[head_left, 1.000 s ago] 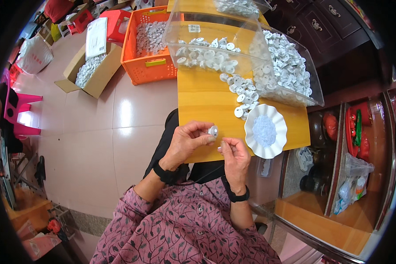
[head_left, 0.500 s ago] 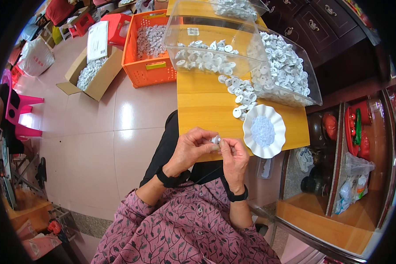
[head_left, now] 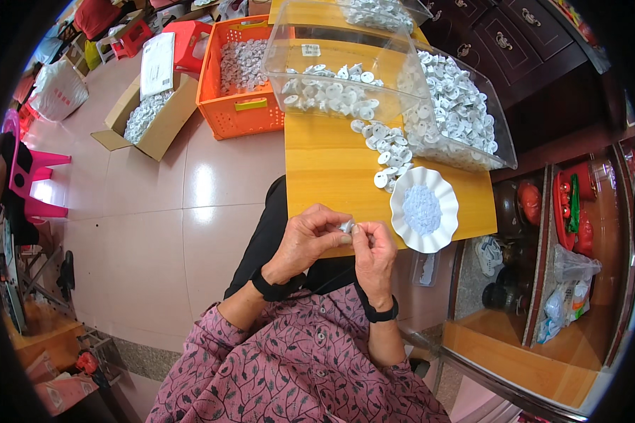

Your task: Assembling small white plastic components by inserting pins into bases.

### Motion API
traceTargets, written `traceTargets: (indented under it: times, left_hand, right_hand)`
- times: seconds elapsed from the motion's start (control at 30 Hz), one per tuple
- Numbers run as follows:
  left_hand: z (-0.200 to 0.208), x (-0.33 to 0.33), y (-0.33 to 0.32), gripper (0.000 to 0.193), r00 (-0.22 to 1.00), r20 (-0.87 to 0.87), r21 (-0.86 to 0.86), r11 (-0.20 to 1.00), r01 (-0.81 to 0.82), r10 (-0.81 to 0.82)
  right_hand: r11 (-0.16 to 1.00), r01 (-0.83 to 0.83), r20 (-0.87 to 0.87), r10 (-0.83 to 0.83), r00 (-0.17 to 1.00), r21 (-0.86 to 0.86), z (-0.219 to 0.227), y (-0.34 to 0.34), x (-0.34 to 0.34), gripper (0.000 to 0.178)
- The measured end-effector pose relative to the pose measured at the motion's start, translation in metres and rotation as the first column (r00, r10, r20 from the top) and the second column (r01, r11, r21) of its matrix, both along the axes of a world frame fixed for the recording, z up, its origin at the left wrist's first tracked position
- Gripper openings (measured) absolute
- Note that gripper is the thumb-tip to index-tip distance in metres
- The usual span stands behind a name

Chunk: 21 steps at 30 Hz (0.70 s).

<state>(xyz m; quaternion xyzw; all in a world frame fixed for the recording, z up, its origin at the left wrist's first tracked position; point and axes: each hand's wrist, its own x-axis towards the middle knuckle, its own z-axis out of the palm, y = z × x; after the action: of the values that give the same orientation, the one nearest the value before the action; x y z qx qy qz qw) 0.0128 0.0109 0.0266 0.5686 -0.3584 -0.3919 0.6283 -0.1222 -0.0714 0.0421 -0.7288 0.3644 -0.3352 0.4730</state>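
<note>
My left hand pinches a small white plastic part between thumb and fingers, over the near edge of the yellow table. My right hand meets it there, thumb and forefinger closed against the same part; whether they also hold a smaller piece is hidden. To the right of my hands stands a white scalloped dish of pale blue small pieces. Behind the dish, loose white round parts lie in a strip on the tabletop.
Two clear plastic bins, a left one and a right one, hold many white parts at the back. Left of the table stand an orange crate and a cardboard box. Open shelves are on the right.
The hands stay together at the same spot with the white part between them. Only slight finger movement shows, the part turning a little.
</note>
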Motion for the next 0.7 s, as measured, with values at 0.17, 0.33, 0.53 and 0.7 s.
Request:
traceTargets:
  times: [0.17, 0.33, 0.53, 0.7]
  left_hand:
    - [0.001, 0.001, 0.000, 0.029, 0.995, 0.101, 0.042, 0.999, 0.001, -0.006]
    - [0.006, 0.008, -0.008, 0.026, 0.995, -0.090, -0.014, 0.999, -0.036, 0.034]
    - [0.058, 0.063, -0.045, 0.027, 0.987, 0.004, -0.102, 0.982, -0.160, 0.161]
    - [0.096, 0.116, -0.096, 0.035, 0.959, 0.074, -0.221, 0.943, -0.251, 0.273]
  right_hand:
    - [1.000, -0.012, -0.017, 0.012, 1.000, -0.017, 0.001, -0.001, -0.001, 0.010]
    - [0.977, 0.006, 0.091, -0.026, 0.996, 0.214, -0.001, 0.004, -0.004, 0.008]
    - [0.960, 0.010, 0.250, -0.083, 0.965, 0.278, 0.001, 0.004, -0.012, 0.013]
    - [0.923, -0.003, 0.321, -0.131, 0.938, 0.386, -0.004, 0.002, -0.022, 0.016]
